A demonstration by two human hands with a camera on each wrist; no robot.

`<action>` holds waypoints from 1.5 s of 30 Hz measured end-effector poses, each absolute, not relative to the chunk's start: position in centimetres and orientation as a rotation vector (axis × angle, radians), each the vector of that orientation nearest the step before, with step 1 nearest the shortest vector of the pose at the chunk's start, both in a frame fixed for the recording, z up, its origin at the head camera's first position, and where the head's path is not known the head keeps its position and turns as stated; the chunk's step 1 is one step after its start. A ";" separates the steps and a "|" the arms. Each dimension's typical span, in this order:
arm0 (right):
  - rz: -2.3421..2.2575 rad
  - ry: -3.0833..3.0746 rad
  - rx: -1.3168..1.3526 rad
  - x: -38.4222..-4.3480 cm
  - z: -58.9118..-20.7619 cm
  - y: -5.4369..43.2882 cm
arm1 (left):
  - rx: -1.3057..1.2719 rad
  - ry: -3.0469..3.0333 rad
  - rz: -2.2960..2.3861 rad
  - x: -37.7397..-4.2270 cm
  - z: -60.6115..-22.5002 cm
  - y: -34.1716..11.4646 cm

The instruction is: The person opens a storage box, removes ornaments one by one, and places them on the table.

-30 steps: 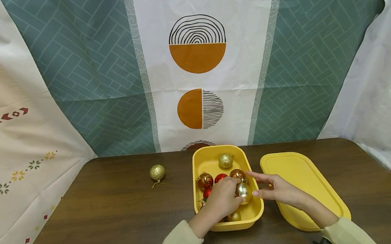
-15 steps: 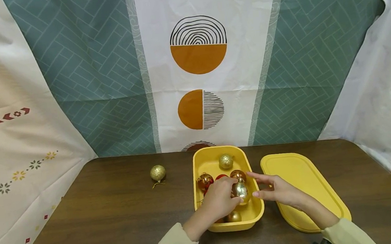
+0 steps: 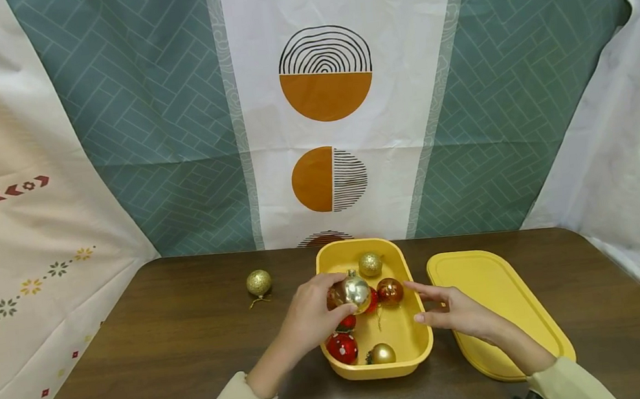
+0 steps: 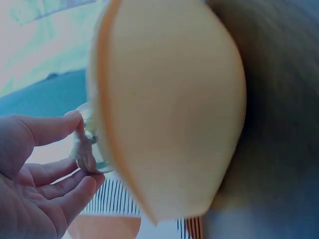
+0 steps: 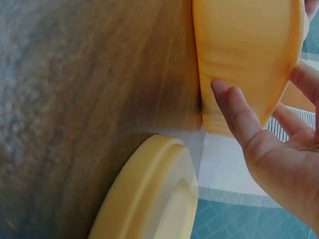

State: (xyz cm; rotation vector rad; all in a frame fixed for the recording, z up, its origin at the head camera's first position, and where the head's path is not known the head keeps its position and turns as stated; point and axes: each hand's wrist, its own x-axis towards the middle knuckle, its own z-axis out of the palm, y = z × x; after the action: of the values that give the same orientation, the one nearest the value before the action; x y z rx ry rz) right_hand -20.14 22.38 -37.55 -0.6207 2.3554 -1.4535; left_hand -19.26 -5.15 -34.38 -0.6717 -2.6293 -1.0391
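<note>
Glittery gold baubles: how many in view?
2: one glittery gold bauble on the table, left of the yellow box; another inside, at its far end. The left hand may hide more.

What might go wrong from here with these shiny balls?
The pale shiny ball in the left hand looks smooth, so it might slip onto the other balls in the box. The glittery ball on the table lies loose, so a bump could roll it away.
</note>
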 end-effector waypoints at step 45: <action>-1.457 2.355 -0.626 -20.3 -37.9 22.6 | -0.147 -2.705 -0.913 -22.3 -37.6 -21.7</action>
State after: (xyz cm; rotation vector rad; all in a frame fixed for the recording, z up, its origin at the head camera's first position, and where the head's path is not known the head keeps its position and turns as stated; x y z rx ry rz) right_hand -20.33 22.58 -37.92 -0.6263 2.3554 -1.4569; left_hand -22.30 -21.72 -37.58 -0.1474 -2.7052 -0.9131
